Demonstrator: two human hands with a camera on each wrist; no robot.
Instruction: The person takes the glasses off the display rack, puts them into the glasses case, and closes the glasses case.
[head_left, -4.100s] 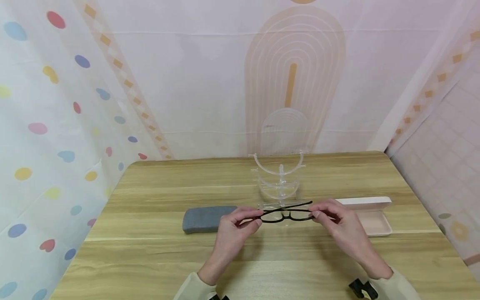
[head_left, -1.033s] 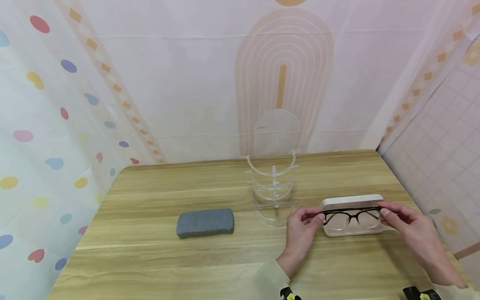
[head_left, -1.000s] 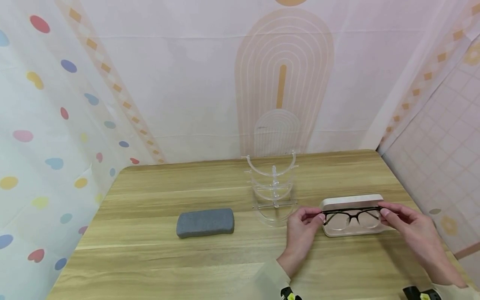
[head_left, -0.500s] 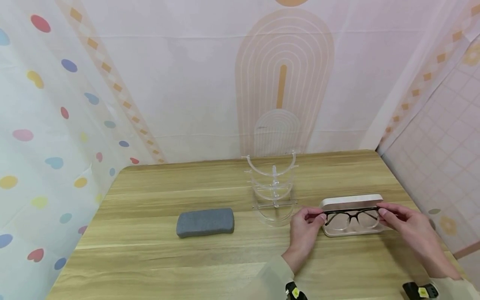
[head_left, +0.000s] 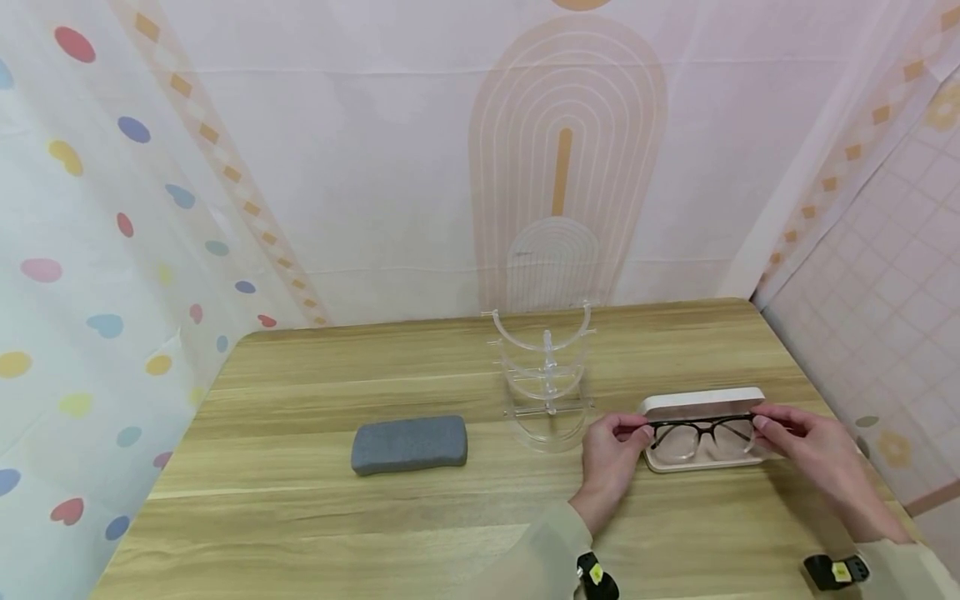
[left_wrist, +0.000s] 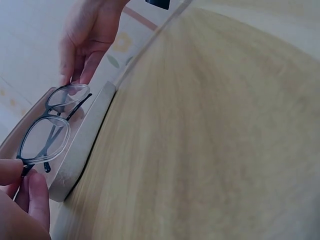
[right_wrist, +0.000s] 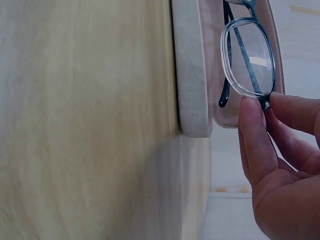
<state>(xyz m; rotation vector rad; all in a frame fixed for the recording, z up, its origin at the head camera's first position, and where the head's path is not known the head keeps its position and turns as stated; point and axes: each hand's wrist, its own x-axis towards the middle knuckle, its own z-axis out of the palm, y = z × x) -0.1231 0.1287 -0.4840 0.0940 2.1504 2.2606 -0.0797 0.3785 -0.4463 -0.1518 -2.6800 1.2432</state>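
Note:
A pair of eyeglasses (head_left: 702, 428) with a black upper frame and clear lower rims is held level over an open, pale glasses case (head_left: 705, 467). My left hand (head_left: 609, 465) pinches the frame's left corner between thumb and fingers. At the opposite corner, my right hand (head_left: 813, 454) grips the frame the same way. Both temples of the eyeglasses (left_wrist: 46, 135) are folded behind the lenses, as the left wrist view shows. In the right wrist view, the folded temple tip of the eyeglasses (right_wrist: 248, 60) hangs just inside the wall of the case (right_wrist: 192, 75).
A grey glasses case (head_left: 409, 444), closed, lies left of centre on the wooden table (head_left: 315, 517). Between the two cases stands a clear tiered eyewear display rack (head_left: 550, 375). A patterned curtain (head_left: 405, 167) hangs behind the table.
Earlier, both hands held the eyeglasses in front of the clear rack; they have since moved right, over the pale case. Over the last second the eyeglasses have shifted only slightly.

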